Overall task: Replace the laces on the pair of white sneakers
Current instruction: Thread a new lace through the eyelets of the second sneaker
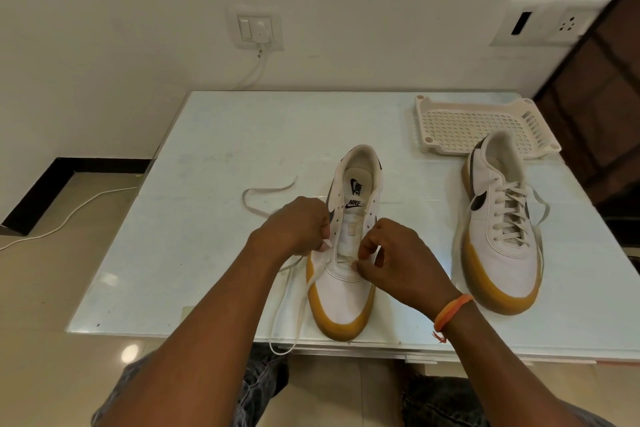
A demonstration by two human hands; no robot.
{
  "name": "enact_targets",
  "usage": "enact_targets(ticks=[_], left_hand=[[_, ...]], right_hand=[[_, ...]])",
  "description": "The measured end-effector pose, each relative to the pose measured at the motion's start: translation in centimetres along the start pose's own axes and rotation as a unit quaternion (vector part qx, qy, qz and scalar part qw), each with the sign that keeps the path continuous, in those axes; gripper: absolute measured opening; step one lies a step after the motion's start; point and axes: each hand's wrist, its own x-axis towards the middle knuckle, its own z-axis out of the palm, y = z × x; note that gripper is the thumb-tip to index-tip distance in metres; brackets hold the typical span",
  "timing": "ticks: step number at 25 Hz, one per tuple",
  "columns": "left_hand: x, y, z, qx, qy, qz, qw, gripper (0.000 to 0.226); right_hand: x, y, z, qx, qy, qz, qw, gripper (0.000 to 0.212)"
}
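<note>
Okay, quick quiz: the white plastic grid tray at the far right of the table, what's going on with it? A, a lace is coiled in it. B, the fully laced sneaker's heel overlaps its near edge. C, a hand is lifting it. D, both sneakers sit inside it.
B: the laced white gum-soled sneaker has its heel over the near edge of the white plastic grid tray, while both hands work at the other sneaker.

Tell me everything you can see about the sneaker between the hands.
The middle sneaker is white with a gum-coloured sole, dark swoosh and Nike tongue label. It stands upright on the table, toe toward the person, upper eyelets empty. The left hand pinches a white lace at its side; the right hand fingers the lowest eyelets.
</note>
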Motion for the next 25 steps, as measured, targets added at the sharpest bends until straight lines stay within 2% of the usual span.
enact_targets(ticks=[4,7,9,11,13,16,20,25], left_hand=[[0.4,-0.2,0.1,0.010,0.026,0.033,0.999,0.005],[0.5,-0.5,0.1,0.013,0.009,0.029,0.999,0.005],[0.5,-0.5,0.0,0.018,0.000,0.030,0.999,0.008],[0.5,-0.5,-0.2,0.024,-0.006,0.035,0.999,0.011],[0.5,-0.7,-0.3,0.020,-0.005,0.037,0.999,0.013],[0.4,-0.8,-0.4,-0.021,0.014,0.036,0.999,0.013],[0.2,-0.7,-0.3,-0.028,0.033,0.068,0.997,0.017],[-0.1,-0.6,0.0,0.007,0.060,0.084,0.995,0.014]], right_hand=[[0.4,0.7,-0.3,0.030,-0.031,0.020,0.999,0.011],[0.6,1.9,-0.4,-0.075,-0.049,0.048,0.995,0.018],[0.5,2.1,-0.4,-0.085,-0.022,0.050,0.995,0.016],[0.4,1.5,-0.6,-0.014,0.015,0.013,1.000,0.006],[0.2,0.7,-0.7,0.019,0.019,-0.056,0.998,0.012],[-0.2,0.1,0.2,-0.059,0.017,-0.108,0.992,0.024],[-0.2,-0.4,1.8,-0.174,0.100,-0.144,0.969,0.015],[0.0,-0.3,3.2,-0.189,0.130,-0.138,0.964,0.012]])
